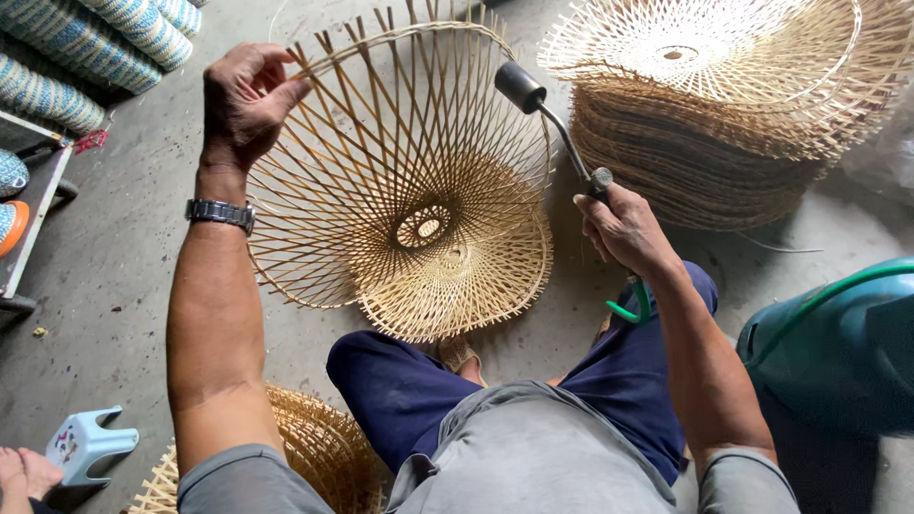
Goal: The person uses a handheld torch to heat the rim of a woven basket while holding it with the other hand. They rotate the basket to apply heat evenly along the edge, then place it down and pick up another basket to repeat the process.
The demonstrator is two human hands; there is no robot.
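On the concrete floor point(133, 247), the left hand point(243, 100) grips an open-weave bamboo frame point(400, 181), right hand point(624, 228) clasping a torch point(552, 119).

Soft, even daylight fills the scene, brightest at upper right, where a stack of woven bamboo frames point(705, 114) nearly washes out. Shadows stay faint. Focus is sharp throughout (wide-angle stretch bends the edges), with no motion blur.
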